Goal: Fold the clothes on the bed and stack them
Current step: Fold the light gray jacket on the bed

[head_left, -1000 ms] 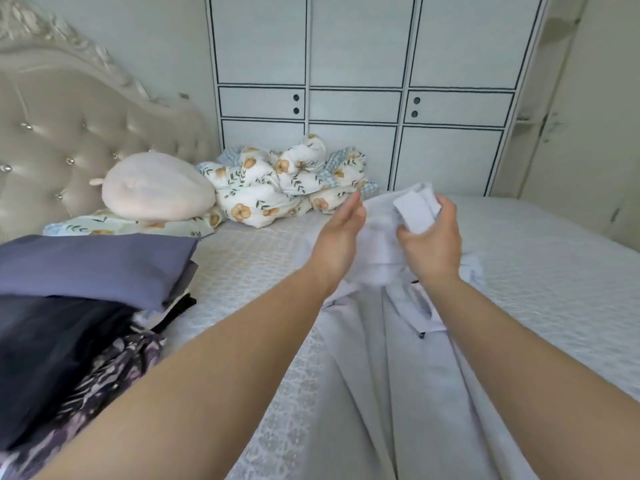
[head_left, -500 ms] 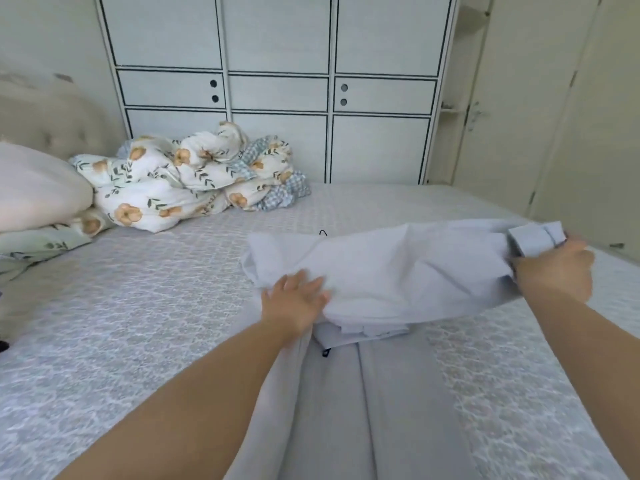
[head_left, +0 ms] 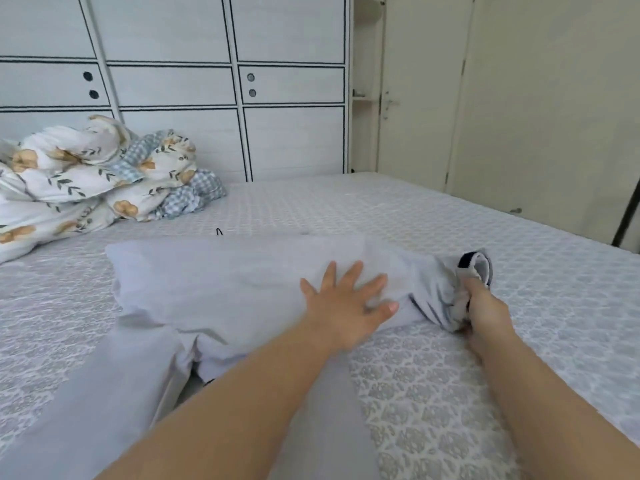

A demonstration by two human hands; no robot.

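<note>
- Pale grey garment (head_left: 214, 289) lies across the patterned bed (head_left: 433, 216), one part folded sideways over the rest.
- Left hand (head_left: 341, 306) rests flat on the garment's fold, fingers straight and spread.
- Right hand (head_left: 485, 311) grips the bunched cuff end (head_left: 474, 266) of the garment, fingers curled round it.
- Floral quilt (head_left: 86, 174) heaped well beyond the garment, against the white wardrobe (head_left: 207, 81).

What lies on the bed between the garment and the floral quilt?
In the head view, only bare patterned bedspread lies between the pale garment and the floral quilt, apart from a small dark loop just beyond the garment's far edge.
</note>
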